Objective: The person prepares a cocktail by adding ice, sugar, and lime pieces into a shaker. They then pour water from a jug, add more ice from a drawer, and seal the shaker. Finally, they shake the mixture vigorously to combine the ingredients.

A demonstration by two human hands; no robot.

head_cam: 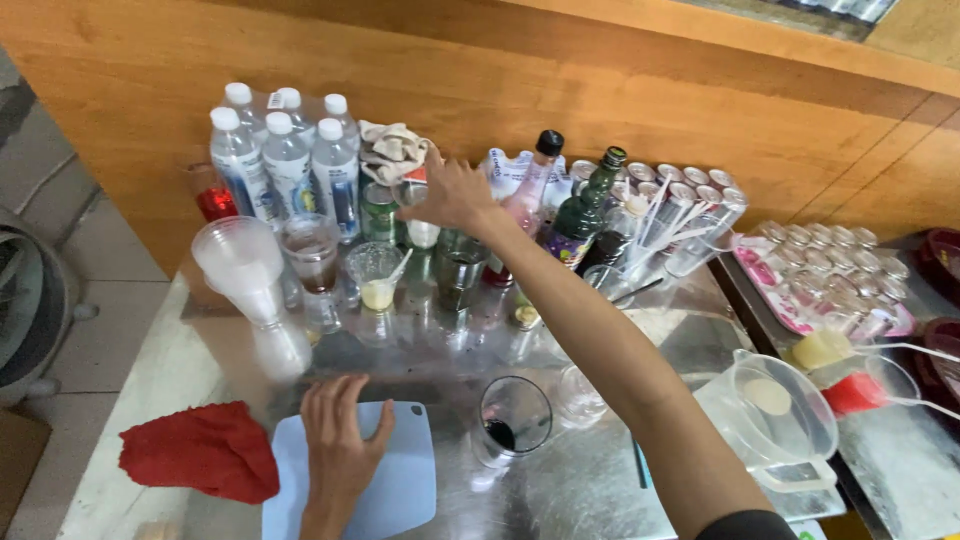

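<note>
1. Six clear water bottles point(285, 155) with white caps stand in a block at the upper left of the frame, full and sealed.
2. Left of centre, a stack of clear plastic cups point(243, 262) sits beside a glass point(312, 252) holding a brown liquid.
3. Next to that glass, a small clear cup point(376, 275) holds a pale yellow substance with a utensil leaning in it.
4. Upper centre: a pink bottle point(527, 200) with a black cap and a dark green bottle point(580, 212) stand side by side; behind them, at upper right, is a row of drink cans point(690, 185).
5. Lower centre: an upright glass point(513, 418) on the metal bench point(590, 490) holds a little dark liquid at the bottom.
6. Lower right: a clear plastic jug point(778, 420) with a handle; its contents cannot be told.
7. Right hand point(452, 192): reaches to the upper centre, fingers curled over the top of a small jar point(418, 215) with a red-and-white top; whether the grip is closed cannot be told.
8. Left hand point(338, 440): lies flat, fingers spread, on a pale blue cutting board point(405, 490) at the lower centre, holding nothing.
9. Lower left: a red cloth point(200, 450) lies just beside the board.
</note>
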